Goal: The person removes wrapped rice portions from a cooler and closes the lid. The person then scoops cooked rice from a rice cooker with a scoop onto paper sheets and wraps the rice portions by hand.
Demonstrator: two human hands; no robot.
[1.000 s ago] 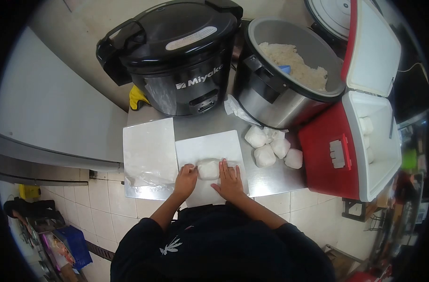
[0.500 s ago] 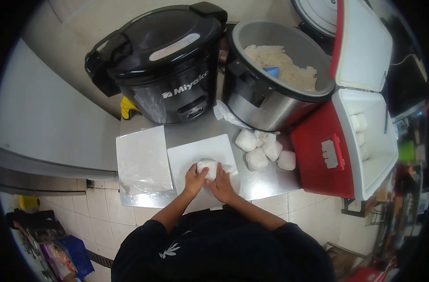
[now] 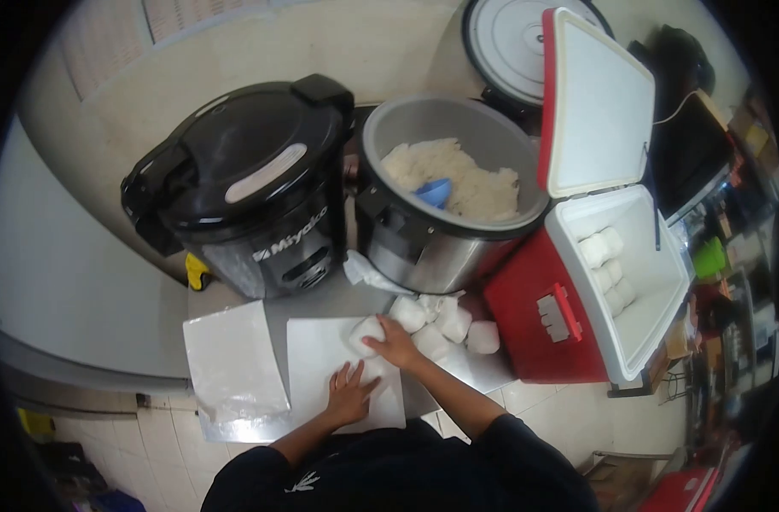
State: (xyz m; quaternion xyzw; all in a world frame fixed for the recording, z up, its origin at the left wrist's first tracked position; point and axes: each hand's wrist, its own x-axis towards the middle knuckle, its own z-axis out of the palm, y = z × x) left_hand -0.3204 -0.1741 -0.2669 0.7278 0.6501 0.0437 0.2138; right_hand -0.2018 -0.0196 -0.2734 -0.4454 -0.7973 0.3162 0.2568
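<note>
A white paper-wrapped rice packet (image 3: 365, 334) is at the far edge of the stack of white wrapping paper (image 3: 308, 358), with my right hand (image 3: 395, 343) closed round its right side. Nearer my body, my left hand (image 3: 348, 398) lies on the paper with its fingers spread, holding nothing. Several more wrapped packets (image 3: 432, 343) sit together on the metal table just right of the paper. Left of the paper lies a pile of clear plastic sheets (image 3: 236, 363).
Behind the paper stands a closed black rice cooker (image 3: 236, 188). Beside it, an open cooker (image 3: 436, 264) contains rice (image 3: 483, 189) and a blue scoop (image 3: 434, 193). At right, a red cooler (image 3: 526, 316) with its lid raised holds several white packets (image 3: 607, 269).
My right hand has moved the packet away from my body, toward the paper's far edge. My left hand has let go of it and now rests on the paper. The view has tilted up.
</note>
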